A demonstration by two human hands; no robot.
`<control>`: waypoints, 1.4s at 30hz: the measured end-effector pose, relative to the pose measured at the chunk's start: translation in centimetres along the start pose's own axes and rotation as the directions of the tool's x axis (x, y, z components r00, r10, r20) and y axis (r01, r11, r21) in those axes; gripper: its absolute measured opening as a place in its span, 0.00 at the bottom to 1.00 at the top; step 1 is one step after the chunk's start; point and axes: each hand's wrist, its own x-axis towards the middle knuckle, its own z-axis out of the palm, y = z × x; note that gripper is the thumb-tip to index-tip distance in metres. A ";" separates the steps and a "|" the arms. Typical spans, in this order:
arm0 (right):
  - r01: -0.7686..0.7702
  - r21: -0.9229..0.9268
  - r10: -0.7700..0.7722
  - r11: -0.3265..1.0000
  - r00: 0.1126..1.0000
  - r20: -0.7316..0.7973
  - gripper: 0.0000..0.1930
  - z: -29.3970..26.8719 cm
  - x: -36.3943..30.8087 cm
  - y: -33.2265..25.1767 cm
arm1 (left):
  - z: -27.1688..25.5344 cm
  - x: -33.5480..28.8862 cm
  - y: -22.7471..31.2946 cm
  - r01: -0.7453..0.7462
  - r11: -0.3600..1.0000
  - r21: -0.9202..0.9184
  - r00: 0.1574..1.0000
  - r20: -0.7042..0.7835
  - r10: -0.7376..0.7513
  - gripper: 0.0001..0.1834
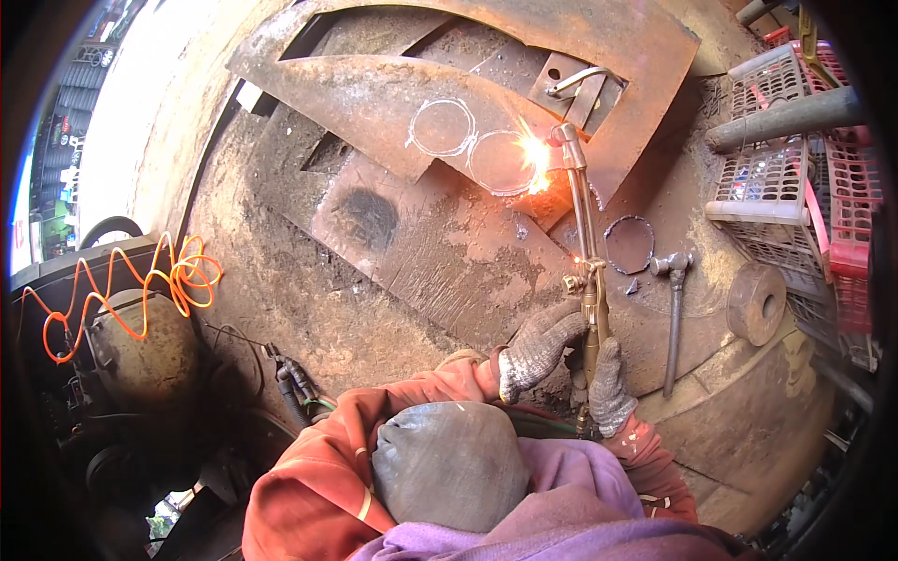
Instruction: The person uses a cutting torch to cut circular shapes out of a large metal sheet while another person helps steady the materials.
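Both my hands wear grey knit gloves and close around a long brass-coloured cutting torch (pixel 590 313). My left hand (pixel 543 348) grips its body from the left side; my right hand (pixel 612 391) wraps the handle lower down. The torch's angled head (pixel 564 134) meets a rusty steel plate (pixel 374 98), where a bright flame (pixel 535 161) throws sparks. That glare sits on the right side of a chalk circle (pixel 486 150). Touching it on the left is another chalk circle (pixel 441 128). Metal below the flame glows orange, and glare hides the cut itself.
Right of the torch lie a dark thin ring (pixel 630 245), a hammer (pixel 674 313) and a thick holed disc (pixel 756 304). Plastic crates (pixel 762 178) and a pipe (pixel 786 122) stand beyond. An orange coiled hose (pixel 140 280) hangs at left, near a second hose fitting (pixel 292 379).
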 end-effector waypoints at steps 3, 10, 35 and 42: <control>0.017 -0.007 -0.018 1.000 0.999 -0.029 0.38 0.1 0.1 0.8 | 0.0 -0.1 0.4 -0.014 1.000 -0.013 1.000 0.009 0.014 0.20; 0.115 0.189 -0.101 0.975 0.991 -0.084 0.37 1.6 0.0 -1.3 | 0.3 0.0 -0.4 0.011 0.992 -0.125 1.000 -0.001 -0.011 0.19; 0.117 0.270 -0.083 0.956 0.987 -0.136 0.34 2.2 0.7 -0.4 | 0.2 -0.1 1.7 0.012 0.998 -0.057 1.000 0.015 -0.011 0.20; 0.046 0.360 -0.043 0.932 0.999 -0.017 0.36 1.8 0.5 -1.0 | 0.1 -0.2 1.6 0.063 0.992 -0.111 0.998 -0.002 -0.064 0.17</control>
